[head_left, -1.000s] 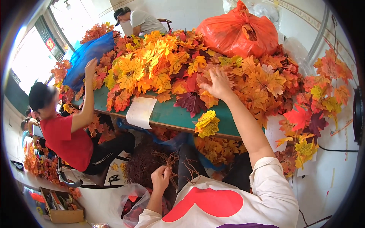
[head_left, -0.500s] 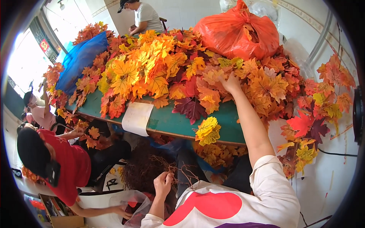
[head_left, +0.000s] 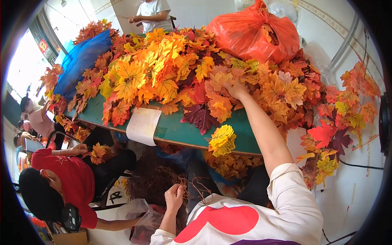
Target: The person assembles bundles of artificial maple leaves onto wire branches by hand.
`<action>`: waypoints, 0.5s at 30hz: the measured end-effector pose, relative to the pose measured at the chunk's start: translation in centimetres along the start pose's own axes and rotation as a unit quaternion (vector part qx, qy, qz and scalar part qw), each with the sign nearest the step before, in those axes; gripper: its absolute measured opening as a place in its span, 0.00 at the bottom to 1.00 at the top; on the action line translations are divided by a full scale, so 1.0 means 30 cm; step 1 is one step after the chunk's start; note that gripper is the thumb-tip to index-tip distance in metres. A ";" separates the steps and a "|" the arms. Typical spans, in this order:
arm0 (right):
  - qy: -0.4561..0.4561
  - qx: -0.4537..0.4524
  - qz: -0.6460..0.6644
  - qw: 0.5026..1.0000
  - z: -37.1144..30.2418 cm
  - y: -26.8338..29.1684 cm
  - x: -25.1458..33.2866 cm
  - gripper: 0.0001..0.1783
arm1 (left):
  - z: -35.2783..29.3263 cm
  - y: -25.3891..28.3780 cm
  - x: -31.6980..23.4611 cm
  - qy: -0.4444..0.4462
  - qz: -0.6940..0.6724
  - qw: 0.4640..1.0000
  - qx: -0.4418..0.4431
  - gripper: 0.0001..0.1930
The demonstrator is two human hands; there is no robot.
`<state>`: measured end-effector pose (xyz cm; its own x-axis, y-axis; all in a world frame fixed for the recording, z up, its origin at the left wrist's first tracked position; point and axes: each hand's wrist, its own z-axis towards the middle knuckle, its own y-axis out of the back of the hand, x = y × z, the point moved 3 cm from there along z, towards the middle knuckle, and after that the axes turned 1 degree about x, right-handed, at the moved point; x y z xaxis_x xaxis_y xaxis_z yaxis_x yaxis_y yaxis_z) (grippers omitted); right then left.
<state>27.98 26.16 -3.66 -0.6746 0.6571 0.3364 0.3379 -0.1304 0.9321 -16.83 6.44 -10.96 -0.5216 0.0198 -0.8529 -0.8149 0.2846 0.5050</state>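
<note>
My left hand is closed around a thin brown branching twig, low in front of my lap. My right arm reaches over the green table into the pile of artificial maple leaves. There my right hand has its fingers drawn together on a pale orange artificial maple leaf; the fingertips are partly hidden among the leaves. A dark purple leaf and a small yellow leaf bunch lie nearer me, the yellow one at the table's edge.
A red plastic bag and a blue bag rest on the heap. White paper hangs over the front edge. A finished leaf spray hangs at right. A co-worker in red sits close on my left; another person sits beyond the table.
My right hand has moved slightly left and its fingers have drawn in on a leaf. My left hand keeps the twig. The co-worker in red has turned, and the far person's hands have risen.
</note>
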 end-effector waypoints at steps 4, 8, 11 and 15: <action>0.034 -0.024 0.092 0.995 0.041 -0.101 0.125 0.40 | -0.005 0.037 0.023 0.016 -0.009 1.000 -0.022 0.11; 0.360 -0.259 0.001 0.897 0.263 -0.139 -0.072 0.17 | 0.069 0.075 -0.076 -0.103 0.047 0.993 -0.046 0.11; 0.375 -0.293 -0.206 0.855 0.273 -0.179 -0.139 0.18 | 0.164 0.284 -0.137 -0.116 0.001 0.982 -0.147 0.12; 0.211 -0.135 0.046 0.967 0.183 -0.158 -0.059 0.30 | 0.171 0.677 -0.386 -0.192 0.100 0.914 -0.343 0.12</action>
<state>31.16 29.68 -9.41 -0.8765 0.2803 0.3914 0.2641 -0.3998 0.8777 -26.05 16.91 8.48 -0.6572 0.3788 -0.6516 -0.7487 -0.4275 0.5066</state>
